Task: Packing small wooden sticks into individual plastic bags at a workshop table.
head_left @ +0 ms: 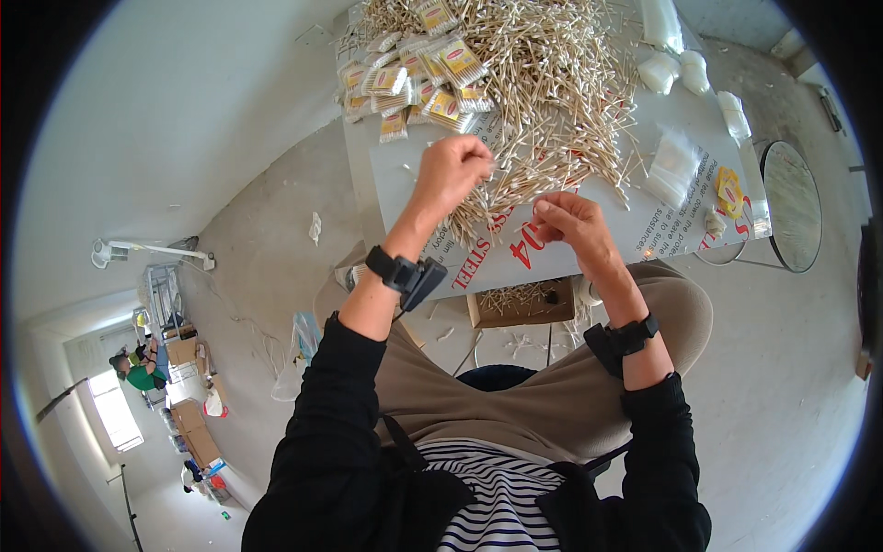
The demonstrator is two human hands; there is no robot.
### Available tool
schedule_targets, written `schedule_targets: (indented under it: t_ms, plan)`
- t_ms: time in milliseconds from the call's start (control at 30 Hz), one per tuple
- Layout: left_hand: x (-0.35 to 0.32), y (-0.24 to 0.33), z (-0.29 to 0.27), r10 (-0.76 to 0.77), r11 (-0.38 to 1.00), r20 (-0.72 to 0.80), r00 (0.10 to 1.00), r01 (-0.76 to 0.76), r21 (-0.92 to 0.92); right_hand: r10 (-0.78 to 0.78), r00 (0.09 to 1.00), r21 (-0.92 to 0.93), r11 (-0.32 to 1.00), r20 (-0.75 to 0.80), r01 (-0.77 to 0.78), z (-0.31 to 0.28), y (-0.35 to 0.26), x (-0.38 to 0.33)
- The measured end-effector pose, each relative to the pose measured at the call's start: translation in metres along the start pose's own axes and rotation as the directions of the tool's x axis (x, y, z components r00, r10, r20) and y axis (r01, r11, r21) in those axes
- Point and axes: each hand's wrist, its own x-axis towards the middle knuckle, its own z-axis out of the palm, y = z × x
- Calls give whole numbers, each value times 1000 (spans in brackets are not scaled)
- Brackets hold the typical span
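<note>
A big heap of cotton swabs (543, 74) covers the far middle of the table (497, 262), with loose swabs spreading toward me. My left hand (451, 170) is over the heap's near left edge, its fingers curled together and slightly blurred at the tips. Swabs lie right beneath it; whatever it may hold is hidden. To the right, my right hand (579, 230) hovers above the near part of the table, thumb and fingers bent into a pinch. Nothing between those fingertips can be made out. Small filled packs of swabs (441, 78) are piled at the far left.
Clear plastic bags (674, 168) and yellow printed cards (729, 191) lie on the table's right side. Rolled plastic bundles (660, 74) are at the far right. Below the near edge sits a cardboard box (520, 304) with swabs. A round-topped stool (793, 207) stands right; another person (143, 373) is far left.
</note>
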Motion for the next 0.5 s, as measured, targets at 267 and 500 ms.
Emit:
schedule_targets:
  t_ms: [267, 500]
  plan:
    - [-35, 19, 53, 79, 977, 165, 983, -109, 184, -122, 992, 105, 987, -10, 123, -5, 4, 6]
    - [52, -32, 14, 162, 885, -191, 968, -57, 462, -47, 983, 321, 941, -180, 103, -6, 4, 10]
